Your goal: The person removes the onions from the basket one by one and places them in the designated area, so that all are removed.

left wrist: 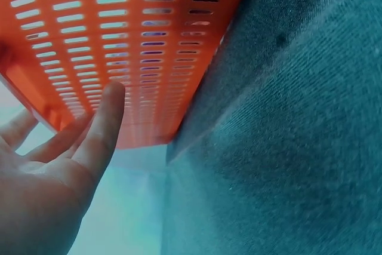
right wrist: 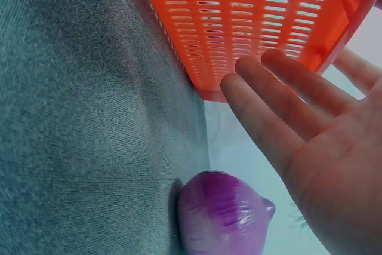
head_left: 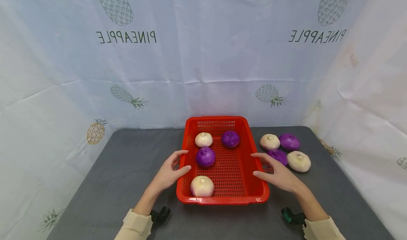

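A red slotted plastic basket rests on the dark table. Inside it lie two purple bulbs, one at the back right and one left of centre, and two whitish bulbs, at the back left and front left. All look like onions. At the left rim is my left hand, thumb and index finger over the edge, other fingers straight along the outer wall. My right hand straddles the right rim likewise; its extended fingers lie close beside the slotted wall. Whether these fingertips touch is unclear.
Right of the basket, two whitish bulbs and two purple bulbs cluster on the grey table, close to my right hand. A white pineapple-print sheet hangs behind. Each wrist wears a black camera mount.
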Available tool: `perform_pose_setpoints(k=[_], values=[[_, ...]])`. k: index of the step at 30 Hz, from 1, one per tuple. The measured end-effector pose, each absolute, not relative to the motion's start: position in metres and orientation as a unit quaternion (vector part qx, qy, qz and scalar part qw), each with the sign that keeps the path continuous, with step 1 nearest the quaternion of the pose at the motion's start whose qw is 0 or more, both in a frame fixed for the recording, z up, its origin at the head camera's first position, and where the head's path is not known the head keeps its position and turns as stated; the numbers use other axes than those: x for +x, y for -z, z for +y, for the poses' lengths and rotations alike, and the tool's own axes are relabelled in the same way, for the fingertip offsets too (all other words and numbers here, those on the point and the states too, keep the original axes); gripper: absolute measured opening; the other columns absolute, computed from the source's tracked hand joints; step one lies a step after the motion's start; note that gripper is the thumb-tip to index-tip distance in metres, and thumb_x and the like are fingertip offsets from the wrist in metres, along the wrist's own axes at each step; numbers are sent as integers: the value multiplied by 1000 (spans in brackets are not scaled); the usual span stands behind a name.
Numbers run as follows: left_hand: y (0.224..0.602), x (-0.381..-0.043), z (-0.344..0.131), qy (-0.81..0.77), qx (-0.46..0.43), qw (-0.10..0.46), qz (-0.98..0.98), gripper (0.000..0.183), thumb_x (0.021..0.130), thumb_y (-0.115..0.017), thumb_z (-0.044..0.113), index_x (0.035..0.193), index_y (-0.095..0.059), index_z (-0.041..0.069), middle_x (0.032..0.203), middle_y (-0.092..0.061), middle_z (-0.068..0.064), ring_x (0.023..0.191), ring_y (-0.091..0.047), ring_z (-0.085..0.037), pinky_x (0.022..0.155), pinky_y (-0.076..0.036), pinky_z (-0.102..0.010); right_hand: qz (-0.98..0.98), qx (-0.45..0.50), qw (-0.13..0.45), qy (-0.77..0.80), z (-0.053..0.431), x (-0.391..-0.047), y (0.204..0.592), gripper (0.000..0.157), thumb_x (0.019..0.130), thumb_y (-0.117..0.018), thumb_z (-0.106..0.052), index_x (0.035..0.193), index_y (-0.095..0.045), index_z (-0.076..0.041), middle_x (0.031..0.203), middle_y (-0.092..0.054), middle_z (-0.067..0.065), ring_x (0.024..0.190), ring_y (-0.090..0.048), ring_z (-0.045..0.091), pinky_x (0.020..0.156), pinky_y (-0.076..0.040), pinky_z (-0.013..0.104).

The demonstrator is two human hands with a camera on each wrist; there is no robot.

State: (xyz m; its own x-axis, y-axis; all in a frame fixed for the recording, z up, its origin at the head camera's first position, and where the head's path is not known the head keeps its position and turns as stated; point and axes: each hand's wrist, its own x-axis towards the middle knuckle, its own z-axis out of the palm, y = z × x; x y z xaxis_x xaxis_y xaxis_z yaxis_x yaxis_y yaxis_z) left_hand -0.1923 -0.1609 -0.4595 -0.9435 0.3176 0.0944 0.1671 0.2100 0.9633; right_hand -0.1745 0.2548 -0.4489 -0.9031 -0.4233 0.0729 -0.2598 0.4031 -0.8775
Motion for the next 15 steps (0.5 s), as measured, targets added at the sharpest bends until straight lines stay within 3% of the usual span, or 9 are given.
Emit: perform_pose_setpoints(k=[9,15], values=[[448,-187,-163,-559,130,56,817,60,92,-76,30,144,-51,15,138,-57,-11,123,-58,-34,90,-58,-45,838,-205,73,500,256,-174,450,57,96,-70,-25,146,-46,-11,139,-56,17,121,-59,38,88,-56,28],[433,-181,-166,-455,138,-33,879,48,91,-77,32,134,-61,15,131,-62,-4,118,-60,-28,94,-57,-45,836,-204,74,503,255,-175,450,57,96,-70,-24,146,-46,-10,138,-57,18,120,-59,38,87,-56,28]])
